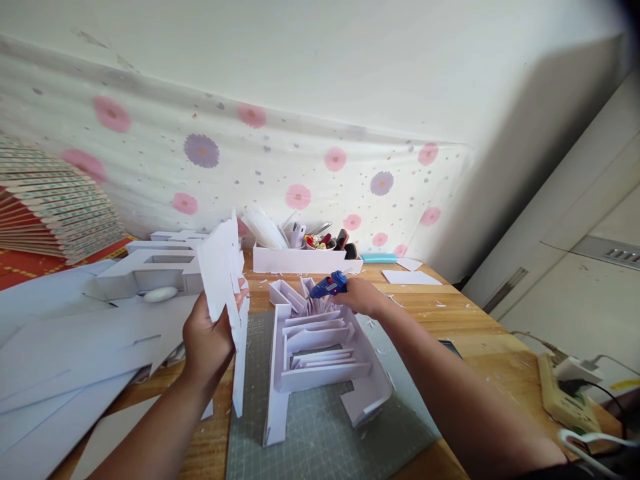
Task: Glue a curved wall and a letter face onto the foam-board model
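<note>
My left hand [213,333] is wrapped round a white board piece [220,270] with cut edges, held upright over the left edge of the green cutting mat [310,433]. In my right hand [361,295] is a blue glue gun [329,285], its body pointing left above the back of a white board structure [325,377]. That structure lies on the mat, with several thin upright walls across its inside. Smaller white strips are crowded at its back, just below the glue gun. The fingers of my right hand are partly hidden behind the glue gun.
A white tray [300,260] with tools stands at the back. White boards [100,333] and a built white piece [160,267] lie left. Paper pieces [413,277] lie at the back right. A power strip [565,400] sits at the right edge.
</note>
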A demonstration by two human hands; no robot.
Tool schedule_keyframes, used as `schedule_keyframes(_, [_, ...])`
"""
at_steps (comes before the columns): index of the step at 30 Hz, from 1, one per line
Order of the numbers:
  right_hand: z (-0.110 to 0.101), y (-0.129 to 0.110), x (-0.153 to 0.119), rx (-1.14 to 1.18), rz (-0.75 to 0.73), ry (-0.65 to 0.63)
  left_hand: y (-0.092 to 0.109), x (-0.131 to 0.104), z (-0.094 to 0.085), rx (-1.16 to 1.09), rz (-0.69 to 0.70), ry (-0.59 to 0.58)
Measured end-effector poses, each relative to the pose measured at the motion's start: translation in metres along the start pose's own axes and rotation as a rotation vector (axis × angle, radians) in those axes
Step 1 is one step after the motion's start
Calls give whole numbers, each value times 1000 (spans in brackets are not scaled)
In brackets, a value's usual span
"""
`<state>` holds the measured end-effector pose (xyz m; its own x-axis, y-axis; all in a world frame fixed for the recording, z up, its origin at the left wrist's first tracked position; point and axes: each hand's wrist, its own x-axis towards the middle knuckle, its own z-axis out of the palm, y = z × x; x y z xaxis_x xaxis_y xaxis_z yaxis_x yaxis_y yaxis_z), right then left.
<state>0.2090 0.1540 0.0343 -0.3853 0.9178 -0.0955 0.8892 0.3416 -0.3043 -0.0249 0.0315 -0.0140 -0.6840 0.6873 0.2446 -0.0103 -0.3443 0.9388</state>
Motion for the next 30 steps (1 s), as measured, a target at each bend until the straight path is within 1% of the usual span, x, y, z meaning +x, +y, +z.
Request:
schedule_keyframes(4, [-5, -2, -5, 2, -16, 2, 1, -1, 0, -2, -1, -10])
schedule_keyframes(8, [-7, -7, 0, 27, -19, 26, -5, 2, -3, 64, 39, -9])
schedule_keyframes(12, [-4, -18, 14, 36, -4, 31, -9, 4, -6, 91, 78, -4])
schedule_keyframes(17, [7, -38, 40, 17, -42, 53, -6, 3, -2, 38, 56, -11])
schedule_keyframes(20, [13, -48, 53, -12, -60, 64, -6, 4, -2, 31, 43, 12])
schedule_keyframes(24, [16, -53, 65, -47, -87, 65, -8, 6, -4, 76, 34, 16])
schedule_keyframes(30, [18, -53, 71, -74, -84, 48, -9, 6, -7, 122, 89, 9])
